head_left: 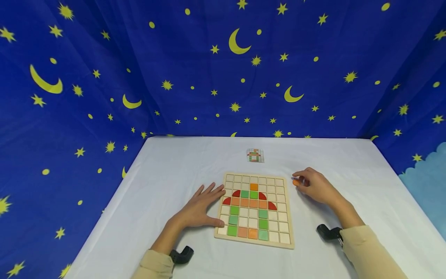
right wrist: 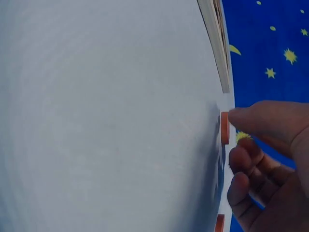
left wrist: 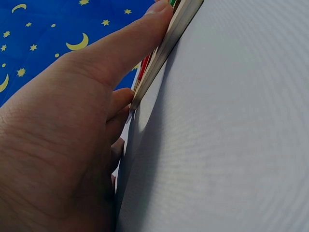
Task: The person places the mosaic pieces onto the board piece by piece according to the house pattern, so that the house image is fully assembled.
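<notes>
A square wooden grid board lies on the table, with green, orange and red tiles set in some of its cells. My left hand rests at the board's left edge with its fingers spread, the thumb over the lower left corner and a fingertip at the upper side. To the right of the board, my right hand pinches a small orange tile between thumb and index finger, close to the table. In the right wrist view, the thumb touches this tile's edge, and another orange tile shows lower down.
A small picture card with a coloured grid pattern lies beyond the board. White cloth covers the table. A blue curtain with yellow moons and stars rises behind and at the sides. Black wrist devices sit on both forearms.
</notes>
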A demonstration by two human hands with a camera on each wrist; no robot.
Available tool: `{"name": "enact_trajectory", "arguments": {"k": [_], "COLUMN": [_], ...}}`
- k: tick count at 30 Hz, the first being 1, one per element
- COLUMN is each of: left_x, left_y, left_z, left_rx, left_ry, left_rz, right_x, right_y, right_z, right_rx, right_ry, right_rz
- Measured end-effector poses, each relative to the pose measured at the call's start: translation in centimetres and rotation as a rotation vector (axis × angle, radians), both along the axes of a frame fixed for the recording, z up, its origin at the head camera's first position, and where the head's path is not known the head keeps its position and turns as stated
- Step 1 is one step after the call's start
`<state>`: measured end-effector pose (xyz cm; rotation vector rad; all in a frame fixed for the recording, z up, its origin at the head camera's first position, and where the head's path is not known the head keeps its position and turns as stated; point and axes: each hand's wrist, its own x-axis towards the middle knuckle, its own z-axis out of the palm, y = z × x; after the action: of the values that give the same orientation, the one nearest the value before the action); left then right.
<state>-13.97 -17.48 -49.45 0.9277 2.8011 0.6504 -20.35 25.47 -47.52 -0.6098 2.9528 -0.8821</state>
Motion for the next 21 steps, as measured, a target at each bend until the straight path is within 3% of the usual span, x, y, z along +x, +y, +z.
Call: {"name": "enact_trajectory", "arguments": {"k": [21], "left_x": [0.04], "left_y": [0.00], "left_z": [-0.01], "left_rx": [-0.001], "left_ry": [0.005], "left_rz": [0.004], "right_x": [-0.55], "right_y": [-0.23], "right_z": [-0.43], "right_rx": [-0.007], "right_ry": [-0.042], "right_rz": [-0.053]}}
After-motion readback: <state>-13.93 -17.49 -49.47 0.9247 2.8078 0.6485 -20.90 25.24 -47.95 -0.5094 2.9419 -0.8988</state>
